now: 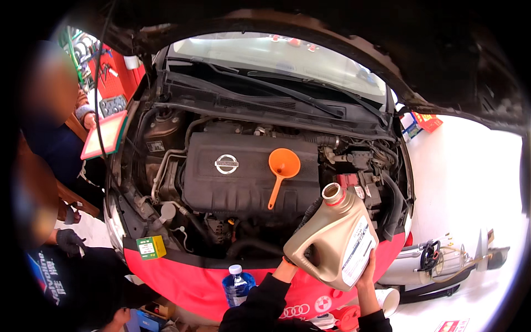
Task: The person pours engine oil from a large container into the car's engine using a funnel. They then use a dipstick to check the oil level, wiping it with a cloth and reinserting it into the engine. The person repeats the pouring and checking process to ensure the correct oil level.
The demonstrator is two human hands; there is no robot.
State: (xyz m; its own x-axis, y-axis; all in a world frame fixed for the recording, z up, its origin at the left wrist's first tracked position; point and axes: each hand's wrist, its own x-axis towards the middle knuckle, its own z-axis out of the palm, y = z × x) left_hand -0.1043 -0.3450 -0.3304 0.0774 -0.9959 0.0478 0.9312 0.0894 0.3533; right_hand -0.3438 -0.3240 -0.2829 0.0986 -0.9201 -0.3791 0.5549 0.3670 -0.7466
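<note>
My left hand (285, 269) grips the handle side of a gold-beige oil jug (332, 238); most of its fingers are hidden behind the jug. My right hand (367, 274) is closed against the jug's lower right side, next to its white label. The jug is tilted, its uncapped neck pointing up and away from me, with a red ring round the neck. Beyond it, an orange funnel (285, 162) rests at the black engine cover (249, 188), its handle toward me. The jug's mouth is apart from the funnel.
Above the engine hangs the raised hood (332, 27). A red fender cover (177, 282) drapes the car's front, with a green-yellow box (151, 247) on it. A bottle of blue liquid (238, 285) stands near my left forearm. People are at the left, one hand holding an air filter (105, 135).
</note>
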